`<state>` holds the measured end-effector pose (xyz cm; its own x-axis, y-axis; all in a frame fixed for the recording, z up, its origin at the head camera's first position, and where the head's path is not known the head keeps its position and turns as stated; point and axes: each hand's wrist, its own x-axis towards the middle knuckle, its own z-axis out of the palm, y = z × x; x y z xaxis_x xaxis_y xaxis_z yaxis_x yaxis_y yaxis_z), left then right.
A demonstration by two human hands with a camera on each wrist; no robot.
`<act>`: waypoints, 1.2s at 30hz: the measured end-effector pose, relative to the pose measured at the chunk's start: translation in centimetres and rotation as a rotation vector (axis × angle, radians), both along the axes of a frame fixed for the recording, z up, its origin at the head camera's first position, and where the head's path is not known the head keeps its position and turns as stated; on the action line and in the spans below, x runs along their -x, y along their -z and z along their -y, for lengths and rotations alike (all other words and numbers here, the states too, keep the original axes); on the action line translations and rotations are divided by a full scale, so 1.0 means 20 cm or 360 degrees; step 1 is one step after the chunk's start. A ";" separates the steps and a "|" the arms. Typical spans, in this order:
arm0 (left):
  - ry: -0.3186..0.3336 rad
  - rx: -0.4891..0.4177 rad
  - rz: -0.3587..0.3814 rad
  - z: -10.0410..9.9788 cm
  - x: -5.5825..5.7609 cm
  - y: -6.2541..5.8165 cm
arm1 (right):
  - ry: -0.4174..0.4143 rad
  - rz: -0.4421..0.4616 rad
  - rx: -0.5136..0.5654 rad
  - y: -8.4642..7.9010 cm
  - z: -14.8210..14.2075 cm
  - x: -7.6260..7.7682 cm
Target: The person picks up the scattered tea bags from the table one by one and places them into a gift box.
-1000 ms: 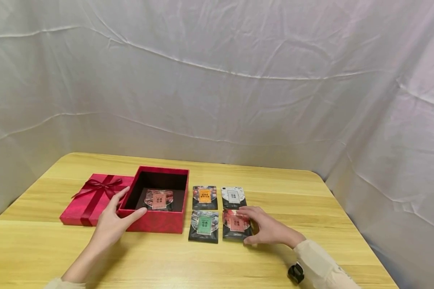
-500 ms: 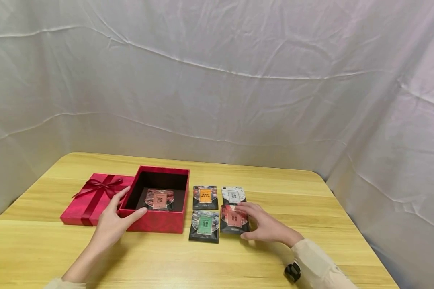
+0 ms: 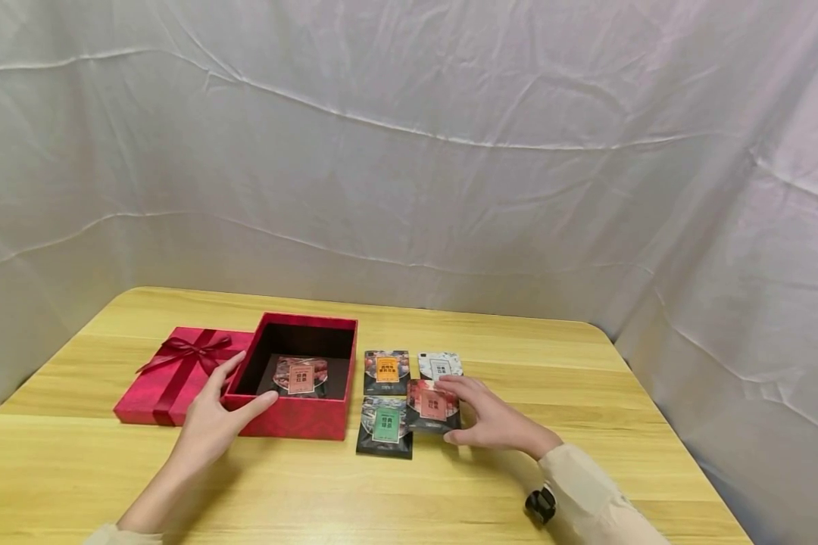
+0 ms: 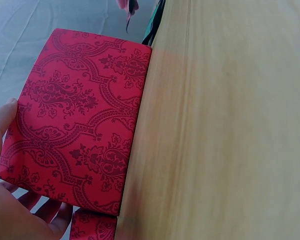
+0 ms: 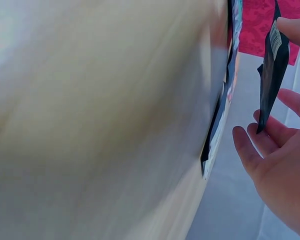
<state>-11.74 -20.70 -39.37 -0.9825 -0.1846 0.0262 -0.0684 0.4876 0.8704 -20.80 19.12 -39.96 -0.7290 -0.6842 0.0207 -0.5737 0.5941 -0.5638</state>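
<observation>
My left hand (image 3: 210, 425) holds the near left corner of a red patterned gift box (image 3: 300, 418), thumb at the front rim and fingers along the left side. One tea sachet with a red label (image 3: 300, 377) lies inside the box. In my right hand (image 3: 497, 425), a second red-labelled tea sachet (image 3: 431, 409) is pinched by its edges between thumb and fingers. The right wrist view shows this sachet (image 5: 275, 62) edge-on, raised off the table. It overlaps a white sachet (image 3: 439, 364) and the edge of a green-labelled sachet (image 3: 385, 426) in the head view.
An orange-labelled sachet (image 3: 386, 372) lies flat behind the green one. Left of the box is its red lid (image 3: 143, 386), topped with a ribbon bow (image 3: 189, 350). The wooden table (image 3: 313, 499) is enclosed by pale cloth (image 3: 409, 166).
My right hand has lifted the red-labelled sachet off the table and moved it left and slightly away from me. The left hand and box have hardly moved.
</observation>
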 end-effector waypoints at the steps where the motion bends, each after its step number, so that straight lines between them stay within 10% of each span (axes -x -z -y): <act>1: 0.0001 0.0000 -0.0001 0.00 0.00 0.00 | -0.0006 -0.0009 -0.0001 0.00 0.01 0.00; 36: -0.0002 -0.0015 -0.0023 0.00 0.00 0.00 | -0.0085 -0.0048 -0.0040 -0.25 0.18 0.12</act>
